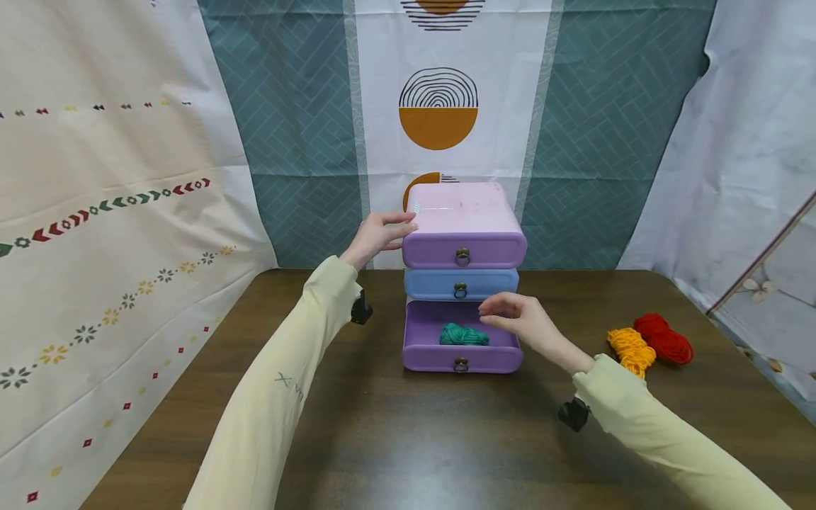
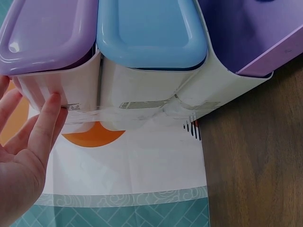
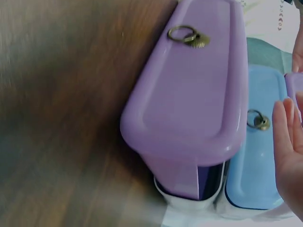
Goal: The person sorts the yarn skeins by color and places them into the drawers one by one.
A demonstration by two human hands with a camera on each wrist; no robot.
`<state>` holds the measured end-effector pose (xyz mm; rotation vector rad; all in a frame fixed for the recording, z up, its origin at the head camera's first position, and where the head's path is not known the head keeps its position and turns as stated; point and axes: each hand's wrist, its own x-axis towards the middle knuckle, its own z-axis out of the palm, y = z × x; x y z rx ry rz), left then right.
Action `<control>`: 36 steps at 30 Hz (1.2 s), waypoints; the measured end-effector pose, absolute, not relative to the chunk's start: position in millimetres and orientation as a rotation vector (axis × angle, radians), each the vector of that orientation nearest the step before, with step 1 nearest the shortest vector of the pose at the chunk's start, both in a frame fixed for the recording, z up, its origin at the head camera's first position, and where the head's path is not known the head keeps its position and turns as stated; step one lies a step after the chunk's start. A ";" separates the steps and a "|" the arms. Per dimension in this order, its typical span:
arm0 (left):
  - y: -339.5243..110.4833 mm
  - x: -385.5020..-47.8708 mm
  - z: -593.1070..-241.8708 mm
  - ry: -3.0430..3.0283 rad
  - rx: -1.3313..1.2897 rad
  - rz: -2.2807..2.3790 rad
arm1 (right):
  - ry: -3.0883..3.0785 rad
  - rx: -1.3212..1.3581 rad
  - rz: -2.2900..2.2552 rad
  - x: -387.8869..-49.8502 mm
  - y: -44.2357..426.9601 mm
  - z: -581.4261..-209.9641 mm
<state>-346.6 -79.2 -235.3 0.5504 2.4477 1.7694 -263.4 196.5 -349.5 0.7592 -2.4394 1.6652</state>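
Note:
A small three-tier drawer unit (image 1: 468, 209) stands on the table, with a purple top drawer, a blue middle drawer (image 1: 433, 283) and a purple bottom drawer (image 1: 414, 359) pulled out. Inside the bottom drawer lies a green yarn skein (image 1: 464, 335). My left hand (image 1: 380, 237) rests its extended fingers against the unit's upper left side; the left wrist view shows fingertips (image 2: 55, 98) touching the pale casing. Over the right part of the pulled-out drawer hovers my right hand (image 1: 525, 322), fingers loosely bent, holding nothing. The right wrist view shows only part of that hand (image 3: 289, 156).
On the right of the brown table (image 1: 395, 439) lie a yellow yarn skein (image 1: 631, 351) and a red yarn skein (image 1: 663, 338), side by side. Patterned cloth (image 1: 299, 127) hangs behind the table and along both sides. Each drawer front has a small ring pull.

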 end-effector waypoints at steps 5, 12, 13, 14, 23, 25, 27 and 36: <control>-79.7 -352.8 -238.2 2.432 0.565 1.773 | -2.388 0.735 1.781 -257.6 195.9 -355.4; -81.9 -373.8 -254.3 2.436 0.552 1.806 | -2.460 0.706 1.959 -240.3 189.7 -361.0; -82.2 -375.4 -255.7 2.444 0.550 1.807 | -2.480 0.695 1.984 -237.4 188.3 -363.3; -82.3 -376.4 -256.7 2.449 0.551 1.810 | -2.504 0.686 1.993 -234.9 186.8 -366.0; -83.3 -376.4 -255.3 2.424 0.580 1.831 | -2.615 0.624 2.028 -220.6 178.1 -378.2; -83.4 -376.4 -255.7 2.421 0.579 1.834 | -2.635 0.614 2.016 -220.6 177.8 -381.5; -83.1 -376.5 -256.0 2.425 0.572 1.831 | -2.648 0.597 2.001 -224.0 178.1 -390.4; -82.5 -375.1 -255.3 2.425 0.548 1.832 | -2.691 0.504 1.937 -221.8 163.8 -399.6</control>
